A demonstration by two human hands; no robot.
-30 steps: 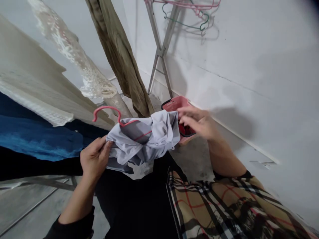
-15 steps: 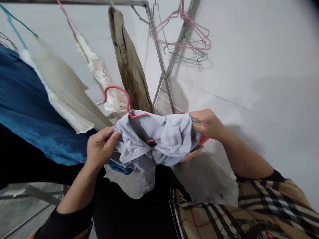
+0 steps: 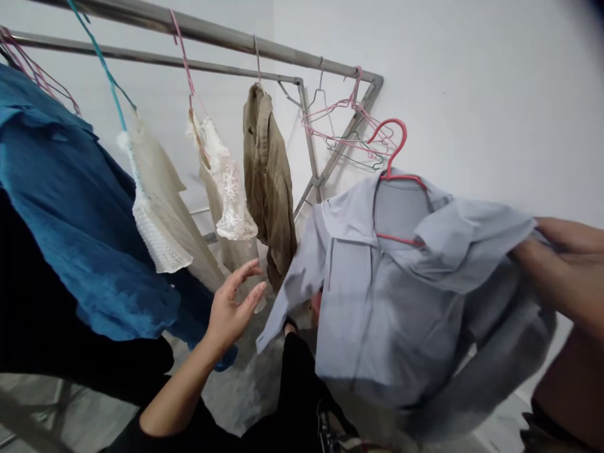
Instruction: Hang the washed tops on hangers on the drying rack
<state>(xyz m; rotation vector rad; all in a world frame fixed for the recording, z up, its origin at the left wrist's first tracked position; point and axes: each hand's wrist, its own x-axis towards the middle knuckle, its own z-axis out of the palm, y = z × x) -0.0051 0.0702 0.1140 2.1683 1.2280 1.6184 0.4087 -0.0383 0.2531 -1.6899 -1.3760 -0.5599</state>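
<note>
My right hand [image 3: 561, 261] grips the shoulder of a pale grey shirt [image 3: 377, 296] that hangs on a red hanger [image 3: 394, 157], held up at the right. The shirt hangs unfolded, its collar around the hanger. My left hand [image 3: 233, 308] is open, fingers spread, just left of the shirt's loose sleeve and not touching it. Above runs a metal clothes rail [image 3: 212, 31].
On the rail hang a blue garment [image 3: 70, 207], a beige knit top [image 3: 160, 220], a cream lace top [image 3: 226, 189] and an olive shirt [image 3: 268, 176]. Several empty wire hangers [image 3: 349, 126] hang at the rail's right end. A white wall stands behind.
The bunched shirt has been lifted and has fallen open on its hanger. My left hand let go of it. My view tilted up from the floor and pink basket to the rail.
</note>
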